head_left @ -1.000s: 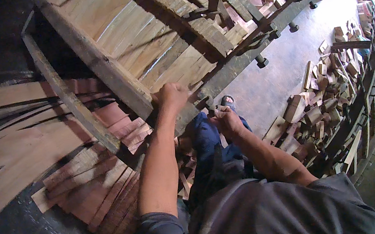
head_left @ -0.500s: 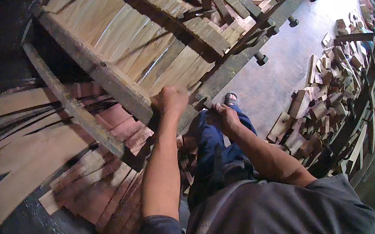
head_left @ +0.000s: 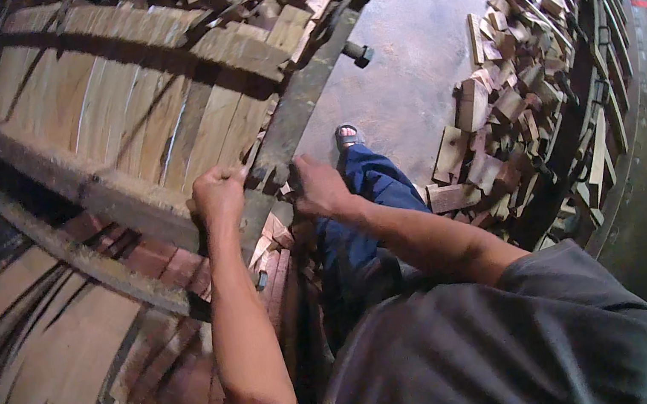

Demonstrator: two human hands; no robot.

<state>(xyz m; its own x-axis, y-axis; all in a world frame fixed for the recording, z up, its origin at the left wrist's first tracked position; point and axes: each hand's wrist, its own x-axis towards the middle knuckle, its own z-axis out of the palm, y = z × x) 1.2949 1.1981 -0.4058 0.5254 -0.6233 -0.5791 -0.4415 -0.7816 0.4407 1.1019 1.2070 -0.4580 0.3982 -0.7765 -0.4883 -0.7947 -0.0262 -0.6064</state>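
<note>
A panel of pale wooden strips [head_left: 142,104] lies in a clamp frame at the upper left, under heavy wooden crossbars [head_left: 91,187]. My left hand [head_left: 220,192] is closed at the frame's near corner, knuckles up; whatever its fingers grip is hidden. Just right of it, my right hand [head_left: 319,185] is closed beside the end of the dark metal side bar [head_left: 296,94]. A bolt or nut [head_left: 274,178] shows between the two hands. The right fingertips are out of sight behind the hand, so what they hold cannot be made out.
Bolts [head_left: 358,53] jut from the side bar. Offcut blocks [head_left: 492,129] are heaped on the right, beside a long rack [head_left: 603,66]. Reddish boards [head_left: 172,376] and pale planks [head_left: 80,340] lie at the lower left. My sandalled foot [head_left: 347,137] stands on the concrete floor [head_left: 391,43].
The view has turned, so the frame and panel sit farther left. My right hand has come up beside the bar end. My left hand stays at the frame's corner.
</note>
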